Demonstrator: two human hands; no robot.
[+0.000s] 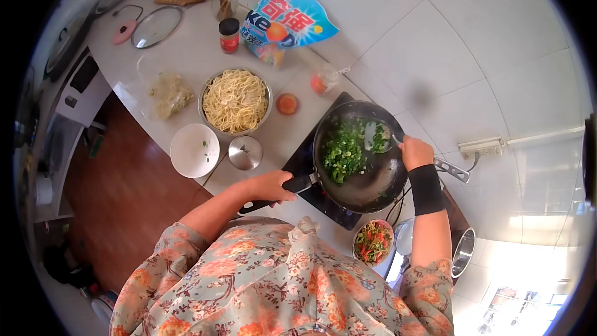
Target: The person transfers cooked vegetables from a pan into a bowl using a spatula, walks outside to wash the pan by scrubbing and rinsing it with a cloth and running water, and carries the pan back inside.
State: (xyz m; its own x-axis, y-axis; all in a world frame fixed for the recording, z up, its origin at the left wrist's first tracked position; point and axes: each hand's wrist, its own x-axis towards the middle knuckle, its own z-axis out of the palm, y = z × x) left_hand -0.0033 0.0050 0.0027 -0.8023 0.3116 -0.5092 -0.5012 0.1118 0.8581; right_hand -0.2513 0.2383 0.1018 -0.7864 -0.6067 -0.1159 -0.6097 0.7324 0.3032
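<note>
My left hand (272,186) is closed round the black handle of a dark wok (373,194). The wok sits over a black cooktop (303,160), and chopped green vegetables (341,154) lie mostly in its left half. In my right hand (416,152) is a spatula (457,171), its perforated handle end sticking out to the right. The spatula's blade rests inside the wok among some of the greens. A black band covers my right wrist. Near the wok's lower edge stands a bowl of cut red and green vegetables (373,242).
Left of the cooktop are a bowl of noodles (234,101), a white bowl (194,150), a metal lid (245,152) and a plastic bag (169,95). Behind them stand a dark-capped jar (229,36) and a blue packet (289,15). A tiled wall (429,43) borders the counter.
</note>
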